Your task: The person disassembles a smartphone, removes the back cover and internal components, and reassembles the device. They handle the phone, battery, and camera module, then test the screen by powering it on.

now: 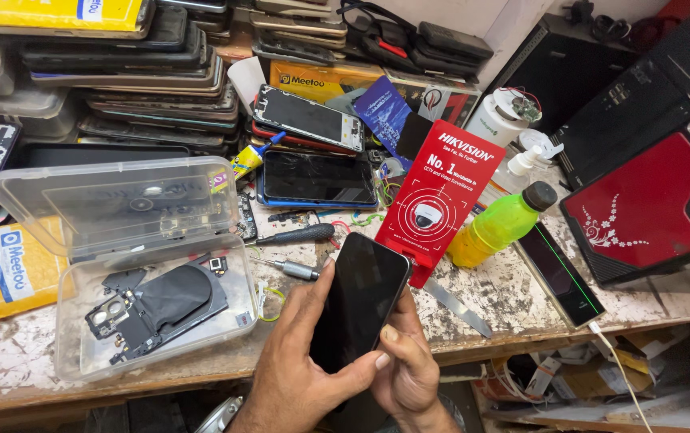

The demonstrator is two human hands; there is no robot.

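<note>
Black glass-faced slab phone (359,309) sits at bottom centre of the frame, left hand (301,369) wrapped round its edge, right hand (411,365) pinching the lower corner. Looks braced for thumb pressure, clear plastic parts box (120,265) open at left.

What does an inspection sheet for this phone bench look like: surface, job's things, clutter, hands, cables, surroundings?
Surface: worn workbench, paint chipped and stained.
Job's things: black phone, dark screen up, held over the bench edge.
Clutter: open clear plastic box holding black phone parts; two screwdrivers; yellow-green bottle; red card stand; stacked phones.
Hands: left hand grips the phone from the left, right hand from below.
Cables: white cable hanging off the bench edge.
Surroundings: red-and-black case at right.
</note>
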